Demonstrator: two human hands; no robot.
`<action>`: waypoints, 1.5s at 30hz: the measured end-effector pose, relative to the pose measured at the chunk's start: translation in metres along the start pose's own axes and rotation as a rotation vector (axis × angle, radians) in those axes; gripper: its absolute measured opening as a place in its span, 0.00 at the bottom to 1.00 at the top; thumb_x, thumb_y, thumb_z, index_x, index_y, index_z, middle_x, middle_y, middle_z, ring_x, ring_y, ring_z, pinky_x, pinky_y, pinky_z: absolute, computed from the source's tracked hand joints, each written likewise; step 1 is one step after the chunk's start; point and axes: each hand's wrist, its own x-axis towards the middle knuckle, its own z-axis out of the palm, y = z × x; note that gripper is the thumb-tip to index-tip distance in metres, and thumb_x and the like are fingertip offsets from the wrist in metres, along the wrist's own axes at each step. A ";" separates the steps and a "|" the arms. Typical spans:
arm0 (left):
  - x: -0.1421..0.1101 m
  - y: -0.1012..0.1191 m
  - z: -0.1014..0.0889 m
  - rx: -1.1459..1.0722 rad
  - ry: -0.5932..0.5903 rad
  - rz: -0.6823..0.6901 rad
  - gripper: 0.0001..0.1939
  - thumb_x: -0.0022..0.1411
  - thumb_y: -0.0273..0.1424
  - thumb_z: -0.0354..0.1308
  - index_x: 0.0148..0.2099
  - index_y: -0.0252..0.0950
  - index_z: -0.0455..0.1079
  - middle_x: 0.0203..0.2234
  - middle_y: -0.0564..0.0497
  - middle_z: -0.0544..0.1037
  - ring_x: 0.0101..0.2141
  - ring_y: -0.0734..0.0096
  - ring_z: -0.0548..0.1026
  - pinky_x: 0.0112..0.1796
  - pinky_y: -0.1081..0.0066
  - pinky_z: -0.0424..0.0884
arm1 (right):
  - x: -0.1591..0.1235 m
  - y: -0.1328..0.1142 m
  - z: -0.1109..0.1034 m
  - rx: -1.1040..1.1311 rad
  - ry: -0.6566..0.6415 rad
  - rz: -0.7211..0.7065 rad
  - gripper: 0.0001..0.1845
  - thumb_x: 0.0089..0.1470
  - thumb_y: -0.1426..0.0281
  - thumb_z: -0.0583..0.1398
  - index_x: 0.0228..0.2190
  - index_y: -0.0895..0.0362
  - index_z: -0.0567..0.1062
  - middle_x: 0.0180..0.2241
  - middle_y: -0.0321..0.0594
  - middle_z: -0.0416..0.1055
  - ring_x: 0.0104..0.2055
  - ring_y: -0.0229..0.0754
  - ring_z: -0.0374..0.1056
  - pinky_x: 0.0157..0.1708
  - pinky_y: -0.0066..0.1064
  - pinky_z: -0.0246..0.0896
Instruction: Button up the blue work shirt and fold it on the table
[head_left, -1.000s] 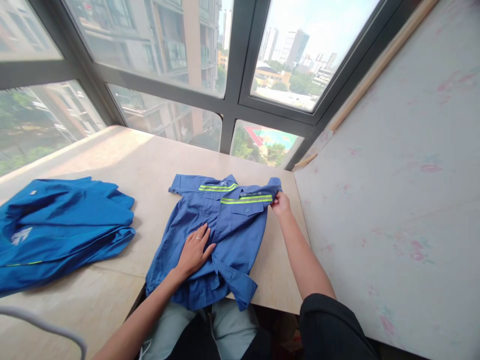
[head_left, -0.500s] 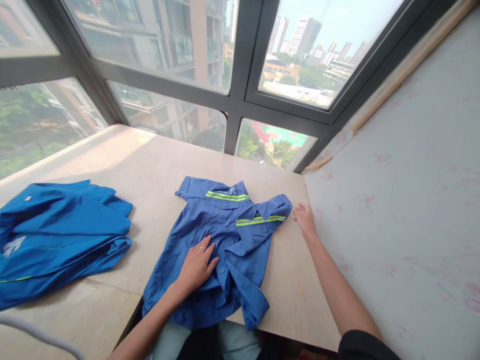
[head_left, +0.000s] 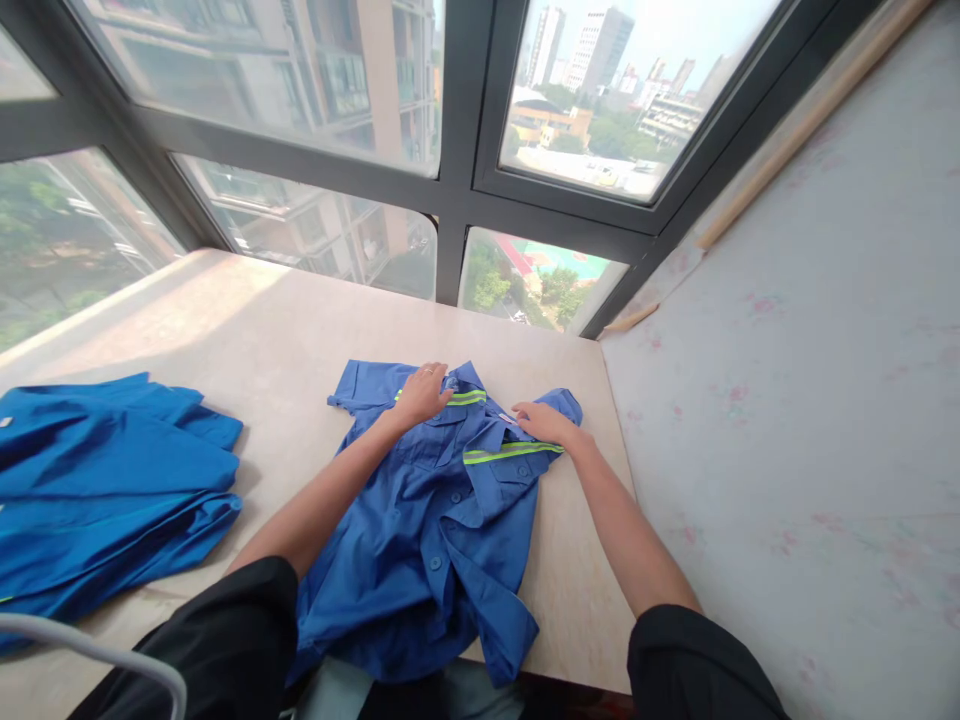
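A blue short-sleeved work shirt [head_left: 405, 510] lies front up and rumpled on the pale tabletop, with yellow-green reflective stripes across the chest and its collar at the far end. My left hand [head_left: 421, 396] rests on the shirt's left chest beside the collar, thumb and fingers apart. On the other side of the collar, my right hand [head_left: 549, 424] has its fingers bent onto the collar cloth, closed on its edge. The shirt's front is unbuttoned, and its right front panel is folded and creased. Part of the left stripe is hidden under my left hand.
Another blue garment [head_left: 112, 470] lies bunched on the left of the tabletop [head_left: 300, 320]. A white cable-like tube [head_left: 97, 650] crosses the lower left corner. Windows with dark frames [head_left: 450, 200] stand behind, and a flowered wall [head_left: 787, 400] borders the right.
My left hand has moved from the middle of the shirt up to the left chest by the collar. My right hand has come in from beside the sleeve onto the collar.
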 end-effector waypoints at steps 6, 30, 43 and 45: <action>0.010 -0.026 0.020 0.083 -0.146 0.032 0.14 0.60 0.32 0.58 0.48 0.36 0.76 0.43 0.37 0.78 0.48 0.48 0.74 0.49 0.55 0.63 | -0.019 0.014 0.015 -0.095 -0.020 0.186 0.23 0.49 0.64 0.64 0.46 0.60 0.77 0.45 0.58 0.75 0.48 0.59 0.71 0.44 0.41 0.63; -0.012 -0.020 -0.085 0.054 0.473 -0.227 0.16 0.58 0.29 0.58 0.49 0.34 0.74 0.52 0.37 0.71 0.53 0.48 0.68 0.48 0.55 0.67 | 0.006 -0.070 -0.051 0.358 0.538 -0.265 0.21 0.53 0.68 0.61 0.50 0.59 0.75 0.48 0.47 0.75 0.34 0.39 0.74 0.43 0.35 0.69; -0.132 -0.011 0.033 -0.084 -0.385 0.066 0.41 0.64 0.49 0.53 0.71 0.33 0.48 0.69 0.38 0.48 0.69 0.48 0.42 0.64 0.46 0.47 | -0.088 0.024 0.070 0.514 0.118 0.046 0.25 0.52 0.66 0.60 0.52 0.59 0.73 0.51 0.49 0.73 0.47 0.47 0.74 0.46 0.39 0.70; -0.143 0.001 0.045 0.001 -0.393 0.079 0.43 0.64 0.49 0.52 0.72 0.30 0.46 0.69 0.37 0.44 0.69 0.47 0.39 0.64 0.43 0.41 | -0.097 0.022 0.083 0.458 0.162 0.046 0.27 0.53 0.65 0.59 0.54 0.60 0.72 0.54 0.51 0.70 0.53 0.49 0.70 0.50 0.42 0.68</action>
